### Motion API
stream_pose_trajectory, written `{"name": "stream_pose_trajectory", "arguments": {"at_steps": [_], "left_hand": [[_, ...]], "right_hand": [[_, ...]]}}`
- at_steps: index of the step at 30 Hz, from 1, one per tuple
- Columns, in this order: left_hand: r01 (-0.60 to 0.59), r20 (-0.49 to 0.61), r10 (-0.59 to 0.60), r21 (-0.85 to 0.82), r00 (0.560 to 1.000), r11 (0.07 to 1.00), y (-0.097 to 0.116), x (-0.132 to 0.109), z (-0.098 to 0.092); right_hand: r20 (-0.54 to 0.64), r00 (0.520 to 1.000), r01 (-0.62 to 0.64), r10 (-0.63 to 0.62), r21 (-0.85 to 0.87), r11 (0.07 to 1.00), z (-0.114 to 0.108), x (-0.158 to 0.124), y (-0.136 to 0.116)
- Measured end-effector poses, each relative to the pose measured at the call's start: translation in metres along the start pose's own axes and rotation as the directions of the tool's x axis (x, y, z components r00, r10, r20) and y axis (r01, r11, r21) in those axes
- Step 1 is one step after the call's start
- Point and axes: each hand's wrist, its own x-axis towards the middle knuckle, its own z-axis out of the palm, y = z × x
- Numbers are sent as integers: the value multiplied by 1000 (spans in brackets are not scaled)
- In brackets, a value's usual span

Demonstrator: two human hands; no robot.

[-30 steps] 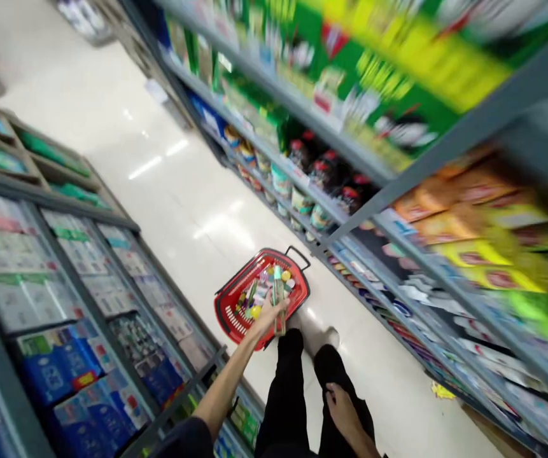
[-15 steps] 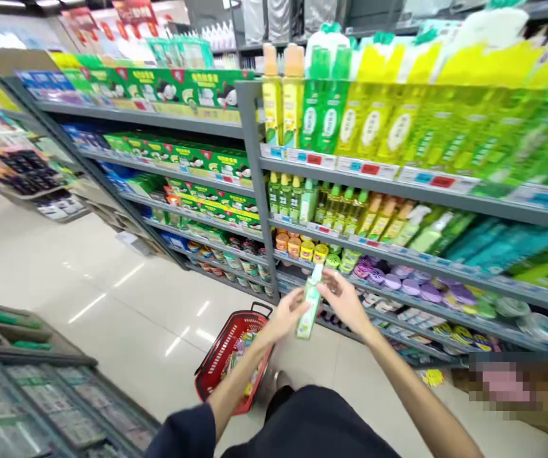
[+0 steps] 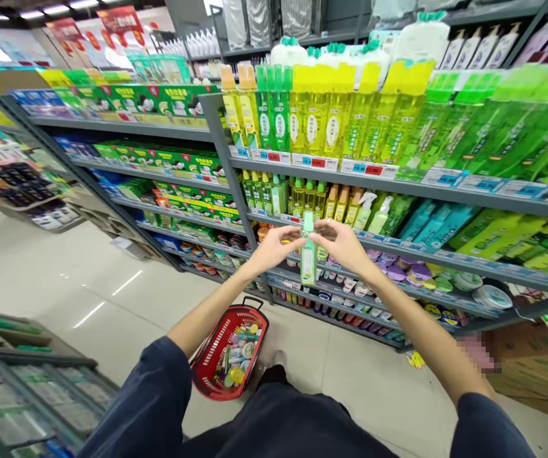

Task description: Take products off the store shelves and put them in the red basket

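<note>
A small pale green bottle (image 3: pixel 308 257) with a green cap hangs upright in front of me, pinched near its top from both sides. My left hand (image 3: pixel 276 247) grips it from the left, and my right hand (image 3: pixel 342 244) grips it from the right. Behind the bottle runs a grey store shelf (image 3: pixel 350 236) stocked with similar green and yellow bottles. A red shopping basket (image 3: pixel 228 346) filled with several small items sits on the floor below my left arm, near my feet.
Tall green and yellow bottles fill the upper shelf (image 3: pixel 359 121). Green boxes (image 3: pixel 173 159) line the shelves to the left. A low display unit (image 3: pixel 25 375) stands at the lower left. A cardboard box (image 3: pixel 531 375) rests on the floor at the right. Pale glossy floor (image 3: pixel 63 280) stretches down the aisle.
My left hand lifted the bottle out of the basket and raised it to shelf height. My right hand came up from my leg and joined it. My view tilted up toward the shelves.
</note>
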Motion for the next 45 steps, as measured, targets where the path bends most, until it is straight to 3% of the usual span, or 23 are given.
{"name": "stream_pose_trajectory", "arguments": {"at_steps": [4, 8, 12, 16, 22, 31, 35, 38, 41, 45], "left_hand": [[-15, 53, 13, 36, 998, 999, -27, 3, -24], [-45, 67, 46, -11, 997, 999, -53, 23, -66], [-118, 96, 114, 34, 989, 992, -55, 58, -111], [-219, 103, 203, 177, 974, 960, -47, 93, -143], [-352, 41, 352, 226, 935, 908, -40, 130, -161], [-386, 47, 387, 248, 921, 889, -46, 149, -167], [-386, 64, 385, 284, 921, 878, -47, 139, -174], [-304, 44, 303, 249, 952, 919, -63, 112, -176], [-141, 100, 130, 120, 987, 983, -95, 67, -166], [19, 182, -20, 4, 983, 1000, -146, 9, -135]], "right_hand": [[-9, 1000, -17, 17, -107, 994, 24, 6, 9], [-48, 999, -3, -8, -217, 976, 56, 34, 14], [-77, 995, 35, -61, -302, 953, 77, 78, 12], [-94, 988, 82, -125, -364, 928, 81, 126, 11], [-94, 971, 162, -220, -414, 896, 76, 174, 10], [-21, 956, 253, -292, -439, 862, 73, 194, 24], [0, 951, 273, -308, -461, 844, 73, 186, 23], [-23, 962, 230, -272, -466, 854, 79, 154, 23], [-47, 982, 143, -181, -439, 887, 97, 105, 39], [-29, 998, 38, -53, -369, 929, 129, 49, 73]]}}
